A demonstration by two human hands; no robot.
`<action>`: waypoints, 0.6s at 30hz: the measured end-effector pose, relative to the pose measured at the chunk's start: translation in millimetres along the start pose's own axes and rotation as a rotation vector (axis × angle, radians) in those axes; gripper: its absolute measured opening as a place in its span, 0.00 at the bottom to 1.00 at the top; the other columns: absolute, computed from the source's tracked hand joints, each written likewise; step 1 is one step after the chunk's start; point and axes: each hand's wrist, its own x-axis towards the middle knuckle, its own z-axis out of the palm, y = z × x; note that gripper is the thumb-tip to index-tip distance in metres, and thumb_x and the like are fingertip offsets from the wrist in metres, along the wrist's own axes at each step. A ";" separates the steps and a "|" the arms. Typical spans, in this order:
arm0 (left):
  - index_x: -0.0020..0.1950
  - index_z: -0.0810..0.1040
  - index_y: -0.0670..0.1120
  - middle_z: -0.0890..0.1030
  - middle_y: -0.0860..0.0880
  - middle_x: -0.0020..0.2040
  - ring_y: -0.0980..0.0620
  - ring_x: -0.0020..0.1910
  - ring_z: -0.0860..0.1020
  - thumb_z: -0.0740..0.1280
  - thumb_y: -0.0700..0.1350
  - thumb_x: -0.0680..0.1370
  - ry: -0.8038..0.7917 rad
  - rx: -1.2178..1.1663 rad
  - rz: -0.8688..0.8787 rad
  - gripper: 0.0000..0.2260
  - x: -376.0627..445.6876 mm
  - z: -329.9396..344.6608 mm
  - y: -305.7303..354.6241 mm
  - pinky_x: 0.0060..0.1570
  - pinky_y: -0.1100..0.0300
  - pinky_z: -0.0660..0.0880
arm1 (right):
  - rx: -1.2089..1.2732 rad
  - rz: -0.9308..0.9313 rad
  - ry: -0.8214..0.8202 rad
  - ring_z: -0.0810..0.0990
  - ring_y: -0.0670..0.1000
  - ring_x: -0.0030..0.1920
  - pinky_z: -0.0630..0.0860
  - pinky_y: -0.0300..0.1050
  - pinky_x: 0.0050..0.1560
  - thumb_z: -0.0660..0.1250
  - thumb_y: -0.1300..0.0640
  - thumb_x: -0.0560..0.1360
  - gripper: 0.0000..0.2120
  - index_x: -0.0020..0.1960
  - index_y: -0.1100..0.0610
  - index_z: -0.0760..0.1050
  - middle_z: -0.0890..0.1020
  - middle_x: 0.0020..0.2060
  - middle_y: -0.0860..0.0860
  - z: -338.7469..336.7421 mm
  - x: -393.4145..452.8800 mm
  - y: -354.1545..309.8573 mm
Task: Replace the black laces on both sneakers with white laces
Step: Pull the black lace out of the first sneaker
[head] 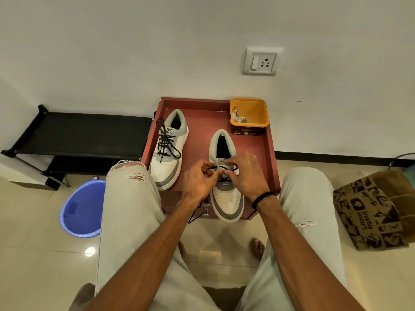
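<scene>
Both hands are working over the near sneaker [226, 196], toe pointing toward the person: the left hand [198, 180] is pinching its black lace [221, 169], the right hand [246, 173] curling onto it at the tongue. White laces [239, 117] are lying in the yellow tub [258, 108] beyond, on the desk [197, 131].

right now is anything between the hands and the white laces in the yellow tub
Nothing visible blocks the way. The white laces lie in the open-topped yellow tub at the tray's far right corner, beyond the near sneaker. Both the left hand and right hand are busy pinching its black lace.
</scene>
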 end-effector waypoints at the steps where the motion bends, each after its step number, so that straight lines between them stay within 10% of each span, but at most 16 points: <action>1: 0.56 0.81 0.49 0.83 0.56 0.44 0.61 0.42 0.81 0.75 0.55 0.77 0.012 -0.003 0.010 0.14 0.6 0.1 -2.1 0.43 0.61 0.82 | 0.000 -0.005 -0.023 0.73 0.54 0.57 0.75 0.48 0.58 0.75 0.53 0.75 0.17 0.63 0.50 0.82 0.76 0.53 0.54 0.0 -1.2 -1.5; 14: 0.53 0.83 0.46 0.82 0.54 0.42 0.60 0.36 0.78 0.72 0.46 0.80 0.059 0.217 0.187 0.05 4.3 -4.9 -10.3 0.35 0.70 0.72 | 0.209 0.102 0.063 0.71 0.50 0.55 0.70 0.43 0.53 0.71 0.55 0.79 0.01 0.50 0.51 0.80 0.75 0.49 0.48 8.3 -3.5 -6.5; 18: 0.57 0.83 0.49 0.77 0.49 0.52 0.52 0.45 0.79 0.73 0.50 0.78 0.019 0.271 0.131 0.09 4.5 0.5 -24.3 0.47 0.53 0.82 | 0.382 0.123 0.085 0.77 0.42 0.48 0.70 0.30 0.45 0.70 0.57 0.79 0.01 0.48 0.52 0.79 0.78 0.46 0.43 5.0 -4.3 -10.3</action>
